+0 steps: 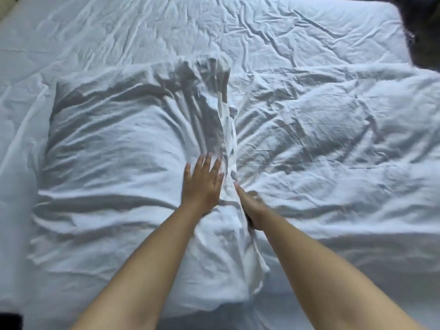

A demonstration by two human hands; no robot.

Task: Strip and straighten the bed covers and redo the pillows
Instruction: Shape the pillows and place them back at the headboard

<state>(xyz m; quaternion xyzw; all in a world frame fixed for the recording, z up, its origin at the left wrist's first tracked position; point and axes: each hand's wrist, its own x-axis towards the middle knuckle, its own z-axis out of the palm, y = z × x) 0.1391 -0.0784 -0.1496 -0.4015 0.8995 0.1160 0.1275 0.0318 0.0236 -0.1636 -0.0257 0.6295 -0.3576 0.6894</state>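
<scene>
Two white pillows lie side by side on the bed: the left pillow and the right pillow. Their inner edges meet in a bunched ridge of pillowcase cloth running away from me. My left hand lies flat with spread, straight fingers on the left pillow, just beside that ridge. My right hand is turned on edge and pushed down into the gap between the pillows; its fingers are partly buried in the cloth.
A wrinkled white fitted sheet covers the mattress beyond and around the pillows. The bed's far right corner meets a dark area. A dark object shows at the bottom left.
</scene>
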